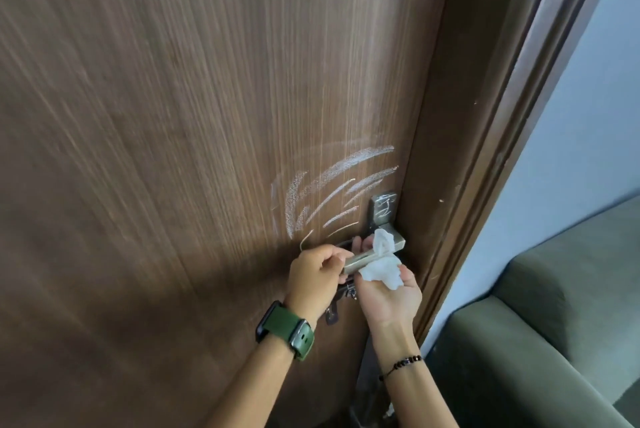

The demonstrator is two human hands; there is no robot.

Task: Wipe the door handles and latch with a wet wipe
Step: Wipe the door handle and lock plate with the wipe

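Between the two hands runs one metal lever handle [367,256]; the left hand [313,275] grips its free end. The right hand [391,292] clutches one crumpled wet wipe [379,263] draped over the handle, with one latch [341,299] just beneath both hands

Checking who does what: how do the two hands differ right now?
The left hand grips the free end of the door handle bare; the right hand presses a crumpled wet wipe against it. The left wrist wears a green-strapped watch; the right wears a beaded bracelet. Both touch the same handle.
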